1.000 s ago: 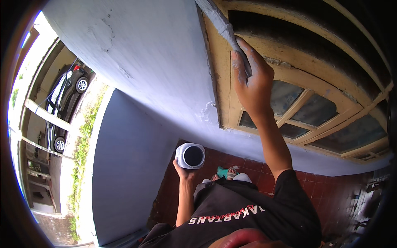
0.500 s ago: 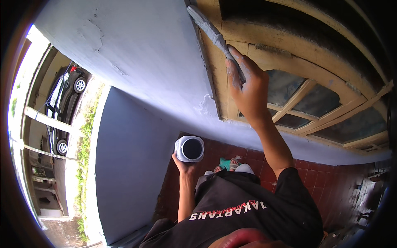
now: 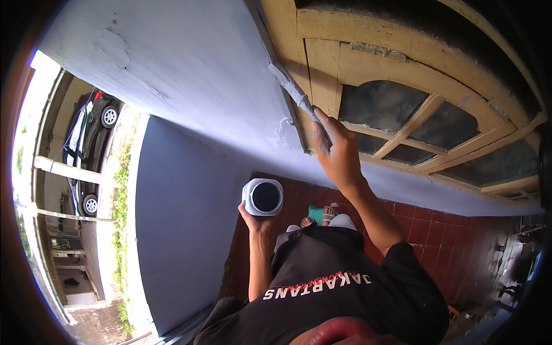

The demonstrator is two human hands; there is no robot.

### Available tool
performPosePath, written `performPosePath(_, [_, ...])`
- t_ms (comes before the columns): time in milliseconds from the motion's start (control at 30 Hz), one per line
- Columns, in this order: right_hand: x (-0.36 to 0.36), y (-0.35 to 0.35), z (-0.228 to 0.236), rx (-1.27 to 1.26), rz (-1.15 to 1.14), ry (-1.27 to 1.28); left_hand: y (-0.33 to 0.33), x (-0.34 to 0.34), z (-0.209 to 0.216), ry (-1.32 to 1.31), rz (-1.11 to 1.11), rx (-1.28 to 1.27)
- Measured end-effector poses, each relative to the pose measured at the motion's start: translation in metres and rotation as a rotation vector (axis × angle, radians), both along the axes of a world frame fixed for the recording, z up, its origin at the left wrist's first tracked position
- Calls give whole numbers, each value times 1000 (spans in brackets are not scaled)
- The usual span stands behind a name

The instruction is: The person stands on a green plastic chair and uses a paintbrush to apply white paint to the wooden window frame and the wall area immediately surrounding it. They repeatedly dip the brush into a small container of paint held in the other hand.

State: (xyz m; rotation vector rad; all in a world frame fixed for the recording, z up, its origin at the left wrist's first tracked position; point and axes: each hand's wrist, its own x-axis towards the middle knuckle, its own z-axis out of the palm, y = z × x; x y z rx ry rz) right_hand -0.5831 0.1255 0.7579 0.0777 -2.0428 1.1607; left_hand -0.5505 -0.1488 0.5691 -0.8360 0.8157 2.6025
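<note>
My right hand (image 3: 338,150) grips the handle of a paintbrush (image 3: 292,89) smeared with grey-white paint. The brush's bristle end lies along the edge where the pale bluish wall (image 3: 201,75) meets the yellowish wooden window frame (image 3: 322,69). Grey paint marks the fingers too. Lower down, my left hand (image 3: 257,221) holds a white plastic paint container (image 3: 247,197) from its near side. Its round mouth faces up and looks dark inside, so the paint level cannot be made out.
Glass panes (image 3: 382,106) sit in the window frame at the right. A lower bluish wall (image 3: 178,230) stands at the left. Red floor tiles (image 3: 422,230) and a green cloth-like thing (image 3: 314,214) lie below. Beyond the wall, a dark car (image 3: 92,138) is parked.
My right hand and the paintbrush have moved down along the wall's edge beside the window frame. My left hand still holds the container in nearly the same place.
</note>
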Motion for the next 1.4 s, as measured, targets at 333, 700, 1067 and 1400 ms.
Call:
performPosePath(333, [26, -2, -70, 4, -30, -327, 0, 1, 6, -29, 26, -59])
performPosePath(700, [3, 3, -31, 113, -12, -319, 0, 9, 6, -18, 32, 3])
performPosePath(1067, [7, 6, 20, 84, -29, 59, -23, 20, -30, 35, 19, -5])
performPosePath(1400, [15, 2, -115, 23, 47, -178, -30, 26, -36, 51, 14, 29])
